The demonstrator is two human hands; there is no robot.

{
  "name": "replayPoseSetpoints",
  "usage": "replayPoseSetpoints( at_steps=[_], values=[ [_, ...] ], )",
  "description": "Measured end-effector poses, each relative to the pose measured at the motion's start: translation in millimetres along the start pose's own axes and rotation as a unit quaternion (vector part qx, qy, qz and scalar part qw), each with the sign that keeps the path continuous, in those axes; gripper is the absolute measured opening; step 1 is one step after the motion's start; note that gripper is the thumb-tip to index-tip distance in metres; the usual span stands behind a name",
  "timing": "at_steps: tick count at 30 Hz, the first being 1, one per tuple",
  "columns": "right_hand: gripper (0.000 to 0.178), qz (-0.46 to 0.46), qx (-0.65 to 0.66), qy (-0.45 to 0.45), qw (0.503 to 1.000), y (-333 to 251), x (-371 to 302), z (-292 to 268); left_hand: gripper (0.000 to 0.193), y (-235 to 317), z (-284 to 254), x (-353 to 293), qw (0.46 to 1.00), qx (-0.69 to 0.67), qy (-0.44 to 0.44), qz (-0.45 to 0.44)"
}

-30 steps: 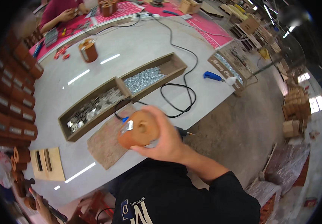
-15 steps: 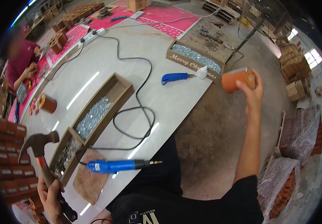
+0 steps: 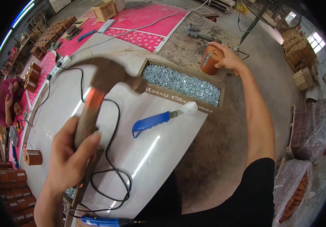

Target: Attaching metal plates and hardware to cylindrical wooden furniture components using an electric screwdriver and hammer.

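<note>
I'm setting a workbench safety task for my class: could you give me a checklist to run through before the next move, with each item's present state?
1. Hammer gripped by its handle: ok, in the left hand.
2. Orange-brown block in hand: ok, the right hand grips it.
3. Block resting on the worn worktop: cannot tell from this angle.
4. Box of small metal fasteners upright: ok.
5. Blue-handled cutter with blade covered: not ok, metal shows beyond the handle.
6. White table free of loose cable: not ok, a black cable lies looped there.
</note>
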State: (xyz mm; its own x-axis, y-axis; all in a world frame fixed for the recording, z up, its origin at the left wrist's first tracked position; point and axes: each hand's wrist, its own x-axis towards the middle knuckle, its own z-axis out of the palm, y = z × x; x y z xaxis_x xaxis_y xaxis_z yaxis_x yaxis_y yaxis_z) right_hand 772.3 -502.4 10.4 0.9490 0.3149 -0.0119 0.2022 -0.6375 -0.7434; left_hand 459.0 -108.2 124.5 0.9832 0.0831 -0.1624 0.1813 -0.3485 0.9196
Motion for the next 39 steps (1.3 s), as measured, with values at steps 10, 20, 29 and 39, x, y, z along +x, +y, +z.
replayPoseSetpoints(
  at_steps=[10,20,29,39],
  values=[
    [0.108,-0.073,-0.053,0.223,0.971,39,-5,49,0.035,21,137,184,0.915,0.290,0.014,0.281],
    [0.105,-0.082,-0.015,0.294,0.952,63,6,58,0.044,15,193,220,0.868,0.420,0.016,0.262],
    [0.107,-0.093,-0.011,0.277,0.956,71,6,64,0.038,35,175,233,0.818,0.422,0.049,0.388],
    [0.108,-0.111,0.009,0.267,0.957,77,9,63,0.043,19,184,227,0.849,0.463,0.021,0.252]
  ],
)
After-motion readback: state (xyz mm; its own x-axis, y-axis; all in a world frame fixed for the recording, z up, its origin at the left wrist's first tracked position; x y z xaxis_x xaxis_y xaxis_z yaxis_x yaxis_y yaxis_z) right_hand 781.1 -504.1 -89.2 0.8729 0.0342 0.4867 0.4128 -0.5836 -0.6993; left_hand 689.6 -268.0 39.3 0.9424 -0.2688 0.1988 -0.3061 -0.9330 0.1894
